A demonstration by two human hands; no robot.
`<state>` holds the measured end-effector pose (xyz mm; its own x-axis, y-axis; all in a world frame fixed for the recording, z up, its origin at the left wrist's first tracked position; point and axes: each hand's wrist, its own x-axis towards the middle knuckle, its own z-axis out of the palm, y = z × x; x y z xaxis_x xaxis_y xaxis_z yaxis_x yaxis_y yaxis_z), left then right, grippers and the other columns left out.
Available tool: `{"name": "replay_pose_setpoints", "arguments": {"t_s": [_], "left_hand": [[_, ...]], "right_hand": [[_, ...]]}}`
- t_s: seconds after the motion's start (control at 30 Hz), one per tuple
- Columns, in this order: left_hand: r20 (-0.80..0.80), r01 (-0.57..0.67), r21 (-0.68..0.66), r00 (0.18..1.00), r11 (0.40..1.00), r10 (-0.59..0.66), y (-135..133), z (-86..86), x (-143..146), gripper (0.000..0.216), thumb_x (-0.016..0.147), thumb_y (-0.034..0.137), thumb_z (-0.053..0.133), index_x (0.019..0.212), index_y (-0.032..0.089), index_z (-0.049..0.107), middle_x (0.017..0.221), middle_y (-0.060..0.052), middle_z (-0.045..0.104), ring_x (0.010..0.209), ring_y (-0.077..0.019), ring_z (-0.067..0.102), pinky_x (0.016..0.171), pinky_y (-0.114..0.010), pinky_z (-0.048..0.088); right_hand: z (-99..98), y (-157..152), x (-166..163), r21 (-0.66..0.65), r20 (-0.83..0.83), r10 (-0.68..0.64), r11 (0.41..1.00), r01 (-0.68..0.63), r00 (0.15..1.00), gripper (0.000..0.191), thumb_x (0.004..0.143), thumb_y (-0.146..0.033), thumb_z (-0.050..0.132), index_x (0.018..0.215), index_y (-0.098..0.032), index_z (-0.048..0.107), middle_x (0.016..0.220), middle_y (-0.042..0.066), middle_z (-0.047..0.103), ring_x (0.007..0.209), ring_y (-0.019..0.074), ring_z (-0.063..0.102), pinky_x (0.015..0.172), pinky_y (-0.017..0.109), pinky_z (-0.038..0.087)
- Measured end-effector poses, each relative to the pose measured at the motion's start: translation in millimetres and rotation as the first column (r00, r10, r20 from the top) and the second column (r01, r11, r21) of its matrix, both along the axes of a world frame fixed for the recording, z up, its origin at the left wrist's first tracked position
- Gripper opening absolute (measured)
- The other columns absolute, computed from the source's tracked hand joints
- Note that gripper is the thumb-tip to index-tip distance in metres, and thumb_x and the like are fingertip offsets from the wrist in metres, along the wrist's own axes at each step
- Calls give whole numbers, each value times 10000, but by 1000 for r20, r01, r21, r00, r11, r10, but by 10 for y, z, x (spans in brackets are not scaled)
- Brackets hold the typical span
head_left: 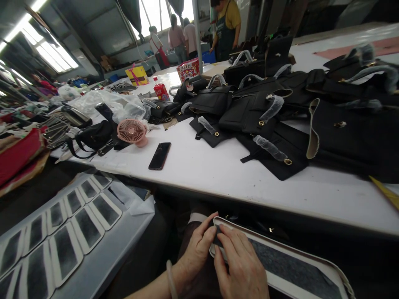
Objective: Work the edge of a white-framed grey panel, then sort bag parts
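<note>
Low in the view, below the table edge, my left hand [197, 249] and my right hand [241, 265] meet on the end of a flat rounded panel [293, 270], dark grey in the middle with a white border. My left fingers pinch the panel's near corner from the left. My right hand lies flat on top of it, fingers pressing its end. A pale bangle sits on my left wrist. The panel runs to the lower right across my lap.
A white table [218, 170] carries a black phone [159, 155], a pink fan [132, 131], and heaps of black leather bag parts [274, 112]. Several similar bordered panels [65, 232] lie in rows at lower left. People stand at the far end.
</note>
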<state>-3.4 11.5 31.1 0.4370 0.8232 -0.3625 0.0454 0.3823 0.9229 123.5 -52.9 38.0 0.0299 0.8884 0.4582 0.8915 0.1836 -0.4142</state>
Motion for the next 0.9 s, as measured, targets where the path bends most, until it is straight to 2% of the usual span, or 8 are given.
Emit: {"name": "replay_pose_setpoints", "arguments": {"t_s": [0.13, 0.27, 0.37, 0.57, 0.67, 0.77, 0.83, 0.9], "left_hand": [[181, -17, -147, 982, 989, 44, -50, -29, -35, 453, 956, 415, 532, 1364, 219, 544, 1426, -47, 541, 1370, -231, 417, 1189, -376, 243], [415, 36, -319, 904, 947, 105, -88, -70, -124, 447, 945, 420, 545, 1348, 228, 565, 1448, -38, 517, 1400, -226, 374, 1202, -367, 203], [452, 69, -351, 886, 934, 104, -82, -51, -182, 468, 893, 394, 626, 1328, 228, 585, 1415, -50, 552, 1401, -248, 372, 1198, -388, 204], [189, 9, -89, 982, 996, 8, 9, -37, -159, 418, 897, 336, 601, 1297, 211, 610, 1363, -65, 598, 1326, -270, 471, 1144, -400, 322], [54, 15, 74, 998, 997, -20, 22, -90, -123, 408, 921, 385, 552, 1289, 215, 607, 1358, -61, 601, 1292, -263, 502, 1129, -376, 347], [-81, 19, 162, 997, 987, -6, 15, -130, -108, 436, 899, 479, 559, 1246, 220, 616, 1322, -61, 620, 1271, -285, 515, 1115, -388, 367], [-147, 27, 172, 989, 985, -2, 27, -146, -96, 463, 871, 530, 577, 1221, 229, 619, 1301, -61, 628, 1265, -309, 513, 1118, -424, 365], [-175, 13, 169, 984, 985, 17, 49, -149, -77, 474, 855, 557, 579, 1201, 235, 625, 1294, -59, 628, 1267, -325, 504, 1136, -460, 337]], "right_hand": [[69, -20, -40, 37, -27, -20, 999, 21, 999, 244, 871, -154, 507, 1079, -157, 634, 1136, 91, 697, 1049, 245, 630, 898, 376, 508], [139, -29, -83, 27, -33, -30, 999, 31, 999, 237, 883, -141, 487, 1047, -167, 656, 1109, 78, 709, 1041, 238, 635, 879, 369, 525], [148, -38, -101, 28, -12, -32, 999, 32, 999, 242, 881, -140, 485, 1040, -163, 666, 1107, 79, 713, 1037, 239, 642, 861, 371, 543], [112, -26, -49, 39, -55, -10, 999, 12, 998, 250, 855, -148, 529, 1054, -177, 677, 1115, 74, 719, 1022, 242, 662, 843, 368, 578], [162, -29, -22, -15, -220, -33, 999, 31, 975, 229, 833, -145, 577, 1031, -208, 671, 1106, 59, 723, 1041, 234, 658, 867, 349, 579], [263, -55, 11, -41, -529, -101, 995, 94, 843, 159, 862, -126, 537, 910, -220, 656, 1012, 64, 733, 1004, 210, 671, 883, 328, 569], [314, -107, 94, 28, -664, -89, 989, 144, 743, 180, 870, -95, 505, 890, -221, 632, 951, 60, 732, 956, 199, 687, 855, 319, 577], [336, -233, 257, 140, -652, -35, 976, 165, 757, 235, 847, -53, 517, 967, -231, 612, 941, 42, 729, 943, 197, 693, 832, 314, 585]]}}
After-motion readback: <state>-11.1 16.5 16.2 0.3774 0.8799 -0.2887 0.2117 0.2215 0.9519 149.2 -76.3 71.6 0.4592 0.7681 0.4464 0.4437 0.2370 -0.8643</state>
